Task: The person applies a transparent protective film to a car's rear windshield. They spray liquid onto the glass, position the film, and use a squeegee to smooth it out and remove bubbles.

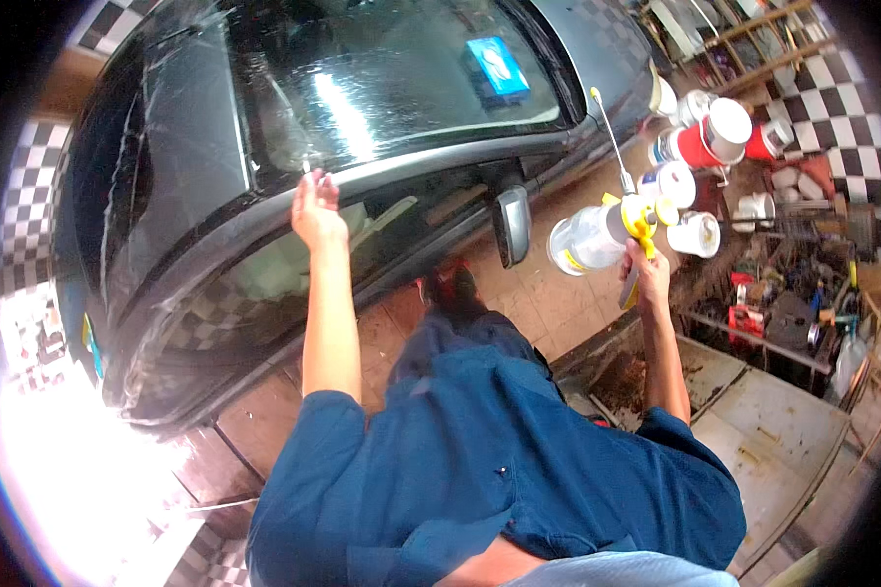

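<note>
On the right, my right hand [646,266] is closed round the yellow handle of a pump sprayer [592,240]. Its tank is see-through and tilted, and a thin wand [612,142] rises from it past the car's side. My left hand [319,210] is raised at the near edge of the windshield [392,93], by the roof pillar. Its fingers are slightly bent and apart, and I see nothing held in them. Whether the fingertips touch the glass I cannot tell. Wet streaks cover the windshield of the dark grey car [191,108].
A side mirror [512,225] juts out between my arms. A blue box [497,67] shows at the windshield's far right. Several paint buckets [726,130] stand on the right, beyond the sprayer. Nearer are a cluttered tool shelf [783,303] and a worn metal surface [764,430].
</note>
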The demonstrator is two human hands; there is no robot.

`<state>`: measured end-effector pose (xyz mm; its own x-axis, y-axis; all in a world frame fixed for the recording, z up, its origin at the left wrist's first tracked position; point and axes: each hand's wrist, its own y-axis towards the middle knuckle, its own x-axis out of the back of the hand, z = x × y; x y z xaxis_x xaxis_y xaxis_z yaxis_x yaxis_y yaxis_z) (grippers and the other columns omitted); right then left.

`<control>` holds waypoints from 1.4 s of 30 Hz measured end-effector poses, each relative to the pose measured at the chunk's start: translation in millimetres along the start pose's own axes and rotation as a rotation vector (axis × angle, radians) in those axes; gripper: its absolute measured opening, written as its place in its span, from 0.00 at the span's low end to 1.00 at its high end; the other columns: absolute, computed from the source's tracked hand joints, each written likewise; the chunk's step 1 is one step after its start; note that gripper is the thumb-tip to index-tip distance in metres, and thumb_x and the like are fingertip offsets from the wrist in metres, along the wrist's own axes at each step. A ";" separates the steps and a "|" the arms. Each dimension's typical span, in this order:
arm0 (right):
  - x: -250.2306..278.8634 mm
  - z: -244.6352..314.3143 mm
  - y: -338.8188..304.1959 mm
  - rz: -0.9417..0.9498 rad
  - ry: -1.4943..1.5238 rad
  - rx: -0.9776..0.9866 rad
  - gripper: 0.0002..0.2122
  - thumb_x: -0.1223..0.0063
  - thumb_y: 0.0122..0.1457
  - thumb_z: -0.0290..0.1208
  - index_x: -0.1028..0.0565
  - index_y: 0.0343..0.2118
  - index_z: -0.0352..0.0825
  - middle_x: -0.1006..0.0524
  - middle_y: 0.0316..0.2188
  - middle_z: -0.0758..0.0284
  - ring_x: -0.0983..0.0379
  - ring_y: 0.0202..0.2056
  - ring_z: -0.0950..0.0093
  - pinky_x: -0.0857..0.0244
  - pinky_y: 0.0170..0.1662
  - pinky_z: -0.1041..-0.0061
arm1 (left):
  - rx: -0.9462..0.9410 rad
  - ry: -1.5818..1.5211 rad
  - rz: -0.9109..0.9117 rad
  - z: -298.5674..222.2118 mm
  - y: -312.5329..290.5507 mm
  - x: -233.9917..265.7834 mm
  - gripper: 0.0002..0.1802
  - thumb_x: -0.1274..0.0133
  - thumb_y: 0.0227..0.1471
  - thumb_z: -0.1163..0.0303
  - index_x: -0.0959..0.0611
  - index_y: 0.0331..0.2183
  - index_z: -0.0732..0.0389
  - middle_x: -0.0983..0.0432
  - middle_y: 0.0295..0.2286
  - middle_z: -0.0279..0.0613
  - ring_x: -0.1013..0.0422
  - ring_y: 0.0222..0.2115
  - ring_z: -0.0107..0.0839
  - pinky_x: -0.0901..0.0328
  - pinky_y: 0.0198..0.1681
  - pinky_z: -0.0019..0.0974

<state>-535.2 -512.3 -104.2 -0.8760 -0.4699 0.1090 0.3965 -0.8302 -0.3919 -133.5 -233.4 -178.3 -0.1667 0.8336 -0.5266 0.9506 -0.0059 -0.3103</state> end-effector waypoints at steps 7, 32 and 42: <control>44.9 -41.4 2.5 -0.094 -0.197 -0.123 0.12 0.44 0.53 0.40 0.30 0.22 0.37 0.33 0.15 0.74 0.37 0.15 0.82 0.44 0.19 0.82 | -0.160 0.050 0.012 -5.5 -2.9 -22.8 0.06 0.45 0.49 0.70 0.25 0.32 0.53 0.26 0.30 0.31 0.31 0.31 0.22 0.36 0.29 0.28; 50.3 -86.1 7.8 -0.086 -0.098 -0.066 0.12 0.44 0.53 0.38 0.31 0.24 0.34 0.34 0.14 0.71 0.37 0.12 0.78 0.41 0.16 0.78 | -0.059 -0.047 -0.073 15.6 -2.8 -35.0 0.16 0.45 0.49 0.73 0.22 0.43 0.57 0.31 0.22 0.26 0.39 0.15 0.16 0.42 0.18 0.22; 50.9 -89.7 10.5 -0.070 -0.062 -0.072 0.14 0.46 0.54 0.38 0.32 0.20 0.34 0.35 0.11 0.70 0.38 0.11 0.77 0.43 0.14 0.77 | 0.070 -0.162 -0.140 14.7 7.4 -36.5 0.15 0.44 0.46 0.67 0.22 0.38 0.61 0.30 0.17 0.30 0.37 0.14 0.20 0.40 0.15 0.26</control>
<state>-600.2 -518.0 -184.7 -0.8814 -0.4309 0.1936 0.3121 -0.8389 -0.4460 -124.2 -272.0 -172.9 -0.3410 0.7296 -0.5928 0.8957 0.0607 -0.4406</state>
